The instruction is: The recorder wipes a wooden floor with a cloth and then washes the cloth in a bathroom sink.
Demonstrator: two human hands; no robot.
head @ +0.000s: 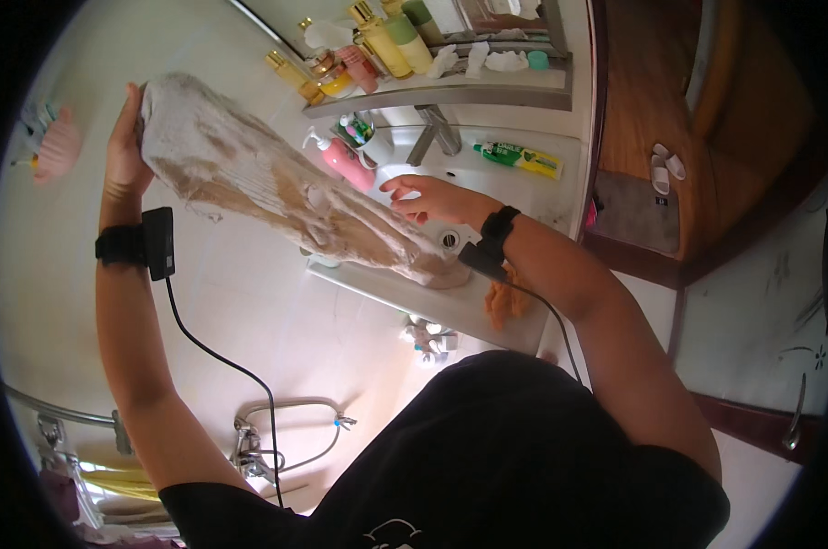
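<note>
My left hand (127, 147) is raised at the left and grips the upper end of a long, wrinkled grey-beige cloth (283, 192), which looks like a worn towel. From there the cloth slants down to the white washbasin (541, 199), its lower end lying over the basin's near side. Beside the cloth, above the basin, my right hand (434, 200) holds nothing, with its fingers apart. Whether its fingertips touch the cloth cannot be told. A metal drain (449, 239) shows between the cloth and my right wrist. Near that wrist, an orange cloth (504, 302) rests on the basin's front rim.
Behind the basin stand a faucet (442, 134), a pink pump bottle (348, 163) and a cup (376, 147) holding toothbrushes. A Darlie toothpaste tube (520, 160) lies on the rim. Several cosmetic bottles crowd the shelf (448, 98) above. A shower mixer (249, 446) is mounted at lower left.
</note>
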